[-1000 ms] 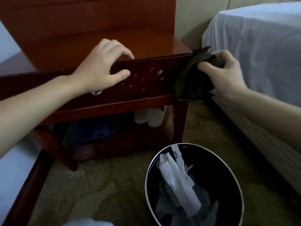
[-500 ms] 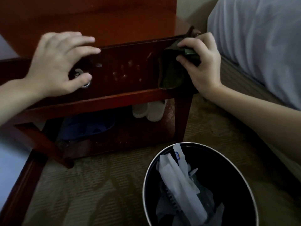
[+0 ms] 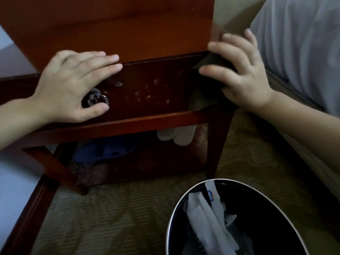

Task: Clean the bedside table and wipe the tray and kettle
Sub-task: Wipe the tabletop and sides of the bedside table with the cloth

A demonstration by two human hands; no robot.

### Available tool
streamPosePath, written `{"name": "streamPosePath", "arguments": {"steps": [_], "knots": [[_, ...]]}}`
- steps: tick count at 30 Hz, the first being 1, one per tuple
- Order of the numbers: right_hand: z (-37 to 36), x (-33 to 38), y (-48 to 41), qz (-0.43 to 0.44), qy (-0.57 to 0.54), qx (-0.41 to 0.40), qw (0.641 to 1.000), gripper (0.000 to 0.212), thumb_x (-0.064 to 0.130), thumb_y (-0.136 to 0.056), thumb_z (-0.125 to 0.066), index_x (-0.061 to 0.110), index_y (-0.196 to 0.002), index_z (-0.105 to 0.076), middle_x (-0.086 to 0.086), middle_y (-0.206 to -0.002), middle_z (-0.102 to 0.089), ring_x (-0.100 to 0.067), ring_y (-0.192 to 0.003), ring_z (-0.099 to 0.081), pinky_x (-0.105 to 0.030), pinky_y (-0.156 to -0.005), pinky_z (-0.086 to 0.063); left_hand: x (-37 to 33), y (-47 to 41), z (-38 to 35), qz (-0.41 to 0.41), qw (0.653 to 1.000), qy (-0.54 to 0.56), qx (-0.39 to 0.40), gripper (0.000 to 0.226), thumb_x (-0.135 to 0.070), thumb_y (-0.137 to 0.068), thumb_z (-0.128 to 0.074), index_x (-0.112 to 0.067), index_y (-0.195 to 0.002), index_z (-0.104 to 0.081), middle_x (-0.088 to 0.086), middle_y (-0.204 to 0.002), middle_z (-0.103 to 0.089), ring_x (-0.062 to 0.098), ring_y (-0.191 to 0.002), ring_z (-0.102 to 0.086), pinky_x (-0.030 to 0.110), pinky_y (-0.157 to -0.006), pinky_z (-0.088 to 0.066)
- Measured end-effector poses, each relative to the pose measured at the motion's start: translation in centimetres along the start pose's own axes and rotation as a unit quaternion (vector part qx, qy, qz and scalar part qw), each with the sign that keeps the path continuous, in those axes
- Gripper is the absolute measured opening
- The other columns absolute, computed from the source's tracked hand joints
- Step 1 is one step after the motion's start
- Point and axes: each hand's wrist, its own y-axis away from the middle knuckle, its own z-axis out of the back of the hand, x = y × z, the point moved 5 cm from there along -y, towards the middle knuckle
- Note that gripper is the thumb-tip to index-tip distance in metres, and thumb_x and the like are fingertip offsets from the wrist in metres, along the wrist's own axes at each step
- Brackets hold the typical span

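Note:
The reddish-brown bedside table [image 3: 114,30] fills the upper middle of the view. Its dark drawer front [image 3: 150,89] shows several pale smudges. My left hand [image 3: 73,85] lies flat against the drawer's left part, fingers straight along the top edge, thumb just under the metal ring pull [image 3: 95,98]. My right hand [image 3: 239,74] presses a dark cloth [image 3: 204,91] against the table's front right corner; the cloth hangs down over the drawer's right end. No tray or kettle is in view.
A black waste bin [image 3: 272,208] with white paper in it stands on the carpet at the lower right. White slippers [image 3: 176,135] and a blue object [image 3: 104,150] lie on the lower shelf. A bed [image 3: 298,43] flanks the right; a wooden frame [image 3: 24,218] runs along the left.
My left hand slid from the drawer's top edge down beside the ring pull. My right hand brought the cloth from beside the table onto its front right corner. The view tilted downward.

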Motion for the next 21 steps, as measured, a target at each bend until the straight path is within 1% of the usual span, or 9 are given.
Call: {"name": "streamPosePath", "arguments": {"steps": [2,3,5,7,10,12,15,18,21], "knots": [[-0.2,0.2,0.2,0.031,-0.007,0.035,0.999,0.039,0.015,-0.092,-0.056,0.026,-0.129,-0.048,-0.008,-0.136,-0.038,-0.031,-0.127,-0.036,-0.043,-0.112,-0.018,0.1,0.1,-0.1,-0.001,1.0,0.0,0.004,0.069,-0.053,-0.086,-0.039,-0.015,-0.144,-0.035,0.007,-0.145,-0.042,0.004,-0.141,-0.018,0.033,-0.1,-0.021],[-0.4,0.3,0.4,0.025,-0.015,0.058,0.998,0.039,0.023,-0.093,-0.052,0.025,-0.132,-0.047,-0.01,-0.139,-0.036,-0.033,-0.129,-0.034,-0.043,-0.114,-0.013,0.1,0.2,-0.1,-0.004,1.0,0.001,0.008,0.069,-0.053,-0.086,-0.039,-0.015,-0.144,-0.035,0.007,-0.145,-0.042,0.005,-0.141,-0.017,0.034,-0.099,-0.023],[-0.4,1.1,1.0,-0.017,-0.04,0.092,0.995,0.049,0.043,-0.092,-0.043,0.021,-0.135,-0.045,-0.017,-0.143,-0.032,-0.038,-0.134,-0.027,-0.043,-0.114,-0.005,0.1,0.1,0.0,-0.013,1.0,0.003,0.012,0.069,-0.053,-0.088,-0.037,-0.014,-0.145,-0.033,0.007,-0.146,-0.04,0.002,-0.143,-0.009,0.038,-0.1,-0.026],[-0.9,2.4,1.5,-0.053,-0.05,0.114,0.991,0.061,0.056,-0.089,-0.038,0.019,-0.138,-0.042,-0.019,-0.144,-0.029,-0.04,-0.135,-0.022,-0.044,-0.114,-0.001,0.2,0.3,0.2,-0.021,1.0,-0.007,0.006,0.067,-0.052,-0.091,-0.034,-0.014,-0.146,-0.031,0.007,-0.147,-0.039,0.003,-0.143,-0.005,0.036,-0.105,-0.022],[-2.4,4.4,0.3,-0.011,0.029,0.118,0.993,0.055,0.05,-0.093,-0.045,0.023,-0.14,-0.039,-0.013,-0.143,-0.029,-0.037,-0.133,-0.026,-0.041,-0.115,-0.002,0.7,1.8,-0.1,-0.028,0.998,-0.056,-0.004,0.065,-0.049,-0.095,-0.031,-0.013,-0.149,-0.024,0.007,-0.151,-0.033,0.008,-0.145,-0.002,0.04,-0.109,-0.02],[-3.8,5.5,-1.5,0.044,0.083,0.099,0.991,0.053,0.042,-0.093,-0.051,0.025,-0.141,-0.036,-0.01,-0.143,-0.031,-0.034,-0.131,-0.03,-0.043,-0.113,-0.008,1.4,3.3,-0.2,-0.028,0.995,-0.095,-0.007,0.067,-0.049,-0.095,-0.03,-0.011,-0.15,-0.022,0.004,-0.157,-0.022,0.011,-0.146,-0.002,0.044,-0.107,-0.022],[-4.8,6.2,-2.8,0.086,0.116,0.084,0.986,0.055,0.039,-0.093,-0.053,0.024,-0.142,-0.032,-0.009,-0.142,-0.03,-0.032,-0.131,-0.031,-0.045,-0.111,-0.011,3.1,5.5,0.0,-0.007,0.992,-0.122,-0.014,0.071,-0.05,-0.094,-0.032,-0.01,-0.151,-0.018,-0.003,-0.16,-0.006,0.012,-0.146,-0.002,0.043,-0.107,-0.019],[-3.1,3.7,-1.2,0.088,0.141,0.082,0.983,0.059,0.039,-0.093,-0.053,0.021,-0.144,-0.031,-0.012,-0.143,-0.032,-0.028,-0.138,-0.025,-0.043,-0.114,-0.008,3.6,6.0,-0.1,-0.002,0.993,-0.115,-0.014,0.074,-0.052,-0.093,-0.032,-0.009,-0.15,-0.018,0.006,-0.157,-0.021,0.013,-0.147,-0.005,0.035,-0.114,-0.011],[-0.5,-0.1,1.6,0.032,0.124,0.095,0.987,0.062,0.033,-0.093,-0.055,0.022,-0.147,-0.026,-0.016,-0.143,-0.03,-0.022,-0.144,-0.009,-0.041,-0.115,-0.007,3.5,5.7,-0.2,0.0,0.993,-0.114,-0.014,0.076,-0.054,-0.092,-0.032,-0.009,-0.15,-0.017,0.012,-0.152,-0.03,0.013,-0.147,-0.006,0.031,-0.116,-0.004]]}}
